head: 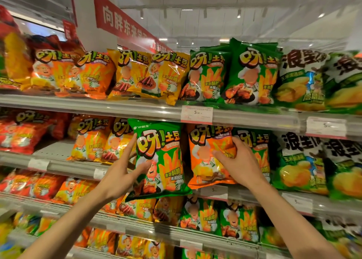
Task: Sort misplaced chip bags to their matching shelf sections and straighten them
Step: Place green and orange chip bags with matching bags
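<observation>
Sorting at mid-task. The left hand (125,170) held a green chip bag (159,158) in front of the second shelf (64,167), thumb on its face and forefinger laid up its left edge; the remaining fingers were hidden behind the bag. The right hand (235,160) gripped an orange chip bag (207,156) by its right edge, fingers curled round it, the bag standing at the shelf front just beside a green bag (256,147). Both bags appeared out of place: orange and yellow stock lay to the left, green to the right. On the top shelf (98,104) the colours already ran in groups, though several bags leaned. The lower rows were too blurred to judge.
</observation>
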Available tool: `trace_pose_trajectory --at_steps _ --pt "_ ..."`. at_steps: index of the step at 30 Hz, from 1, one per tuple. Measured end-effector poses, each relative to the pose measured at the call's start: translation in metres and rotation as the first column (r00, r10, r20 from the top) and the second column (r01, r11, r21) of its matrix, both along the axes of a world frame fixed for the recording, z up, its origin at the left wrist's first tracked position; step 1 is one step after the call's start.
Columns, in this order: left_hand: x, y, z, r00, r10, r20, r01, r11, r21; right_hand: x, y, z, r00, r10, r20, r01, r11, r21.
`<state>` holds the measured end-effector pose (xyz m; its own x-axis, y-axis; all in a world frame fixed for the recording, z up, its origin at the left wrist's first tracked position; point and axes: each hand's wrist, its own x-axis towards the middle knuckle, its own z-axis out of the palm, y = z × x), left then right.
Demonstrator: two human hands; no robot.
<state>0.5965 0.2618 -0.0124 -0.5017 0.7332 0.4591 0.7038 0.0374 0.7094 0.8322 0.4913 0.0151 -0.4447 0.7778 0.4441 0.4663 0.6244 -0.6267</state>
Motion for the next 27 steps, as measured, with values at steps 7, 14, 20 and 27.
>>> trace_pose_trajectory --at_steps 7,14,20,27 --pt "0.003 0.01 0.001 0.999 -0.05 -0.01 0.05 0.999 -0.008 0.047 -0.008 -0.015 0.999 -0.008 -0.04 0.007 0.999 -0.034" --pt "0.02 0.042 0.009 0.989 -0.08 -0.123 0.068 0.993 -0.099 0.099 -0.006 -0.031 0.993 -0.046 -0.105 0.038 0.996 -0.076" --pt "0.034 0.094 0.024 0.986 -0.075 -0.149 0.053 0.988 -0.143 0.134 0.001 -0.035 0.991 -0.054 -0.124 0.045 0.997 -0.07" --pt "0.038 0.133 0.024 0.979 -0.074 -0.189 0.052 0.992 -0.119 0.146 0.0 -0.042 0.992 -0.052 -0.115 0.046 0.997 -0.06"
